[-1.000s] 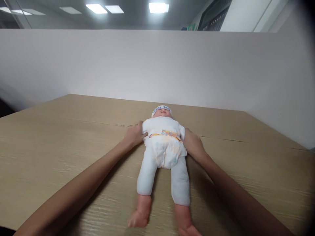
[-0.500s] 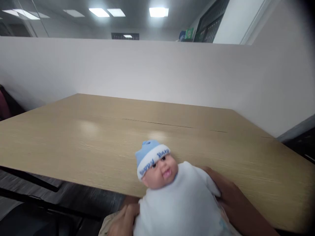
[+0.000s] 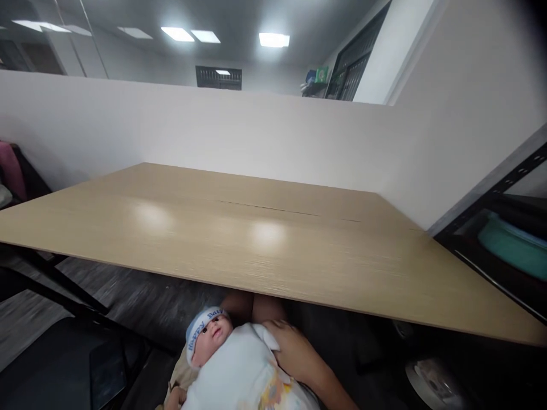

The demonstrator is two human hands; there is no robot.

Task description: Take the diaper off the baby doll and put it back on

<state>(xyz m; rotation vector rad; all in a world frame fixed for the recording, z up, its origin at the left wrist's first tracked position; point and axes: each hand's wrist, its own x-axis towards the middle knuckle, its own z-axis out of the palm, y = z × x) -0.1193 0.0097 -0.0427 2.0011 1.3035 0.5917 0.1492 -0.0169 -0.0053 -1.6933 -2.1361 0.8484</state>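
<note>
1. Doll lies on lap, face up; long axis diagonal, head upper left, lower end out of frame.
2. Right hand, left hand flank it; can't tell grip.
3. Table edge overhangs knees; chair left.

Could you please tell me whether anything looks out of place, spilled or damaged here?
Nothing stands out as spilled or damaged. The doll lies slantwise below the near edge of the table, but the right hand is at its side, so that looks like ordinary handling. Its cap is on its head.
</note>
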